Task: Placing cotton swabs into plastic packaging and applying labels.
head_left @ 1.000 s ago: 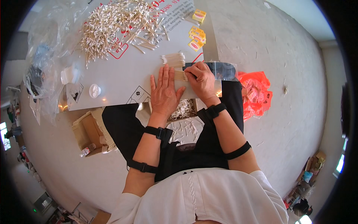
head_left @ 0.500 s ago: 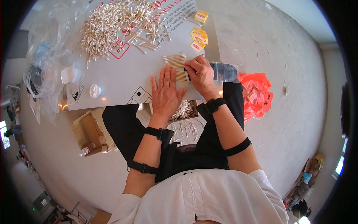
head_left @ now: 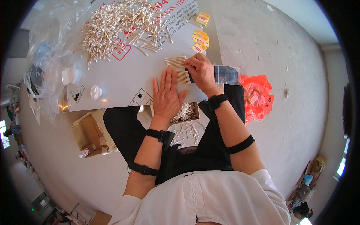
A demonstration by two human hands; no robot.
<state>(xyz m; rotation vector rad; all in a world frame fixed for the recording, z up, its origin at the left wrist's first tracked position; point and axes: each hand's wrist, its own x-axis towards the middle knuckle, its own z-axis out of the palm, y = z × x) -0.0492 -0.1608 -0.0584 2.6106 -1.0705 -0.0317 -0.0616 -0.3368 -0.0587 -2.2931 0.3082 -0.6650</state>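
Observation:
A row of cotton swabs (head_left: 175,62) lies side by side on the table, and a second group of swabs (head_left: 183,77) sits just nearer to me. My left hand (head_left: 167,98) rests flat with its fingers stretched out, fingertips against the left ends of the swabs. At the right ends, my right hand (head_left: 203,74) is closed, thumb and forefinger pinched together. Whatever lies between those fingertips is too small to make out. Partly under the right hand is a clear plastic bag (head_left: 233,75) with something dark in it.
A large heap of loose swabs (head_left: 112,30) covers the far left of the table. Small yellow packets (head_left: 199,46) lie at the far right edge. A white round cap (head_left: 96,92) stands at left. A red bag (head_left: 258,93) and cardboard boxes (head_left: 88,129) flank my legs.
My right hand has shifted very slightly to the left and up along the swabs' right ends. My left hand stays almost still.

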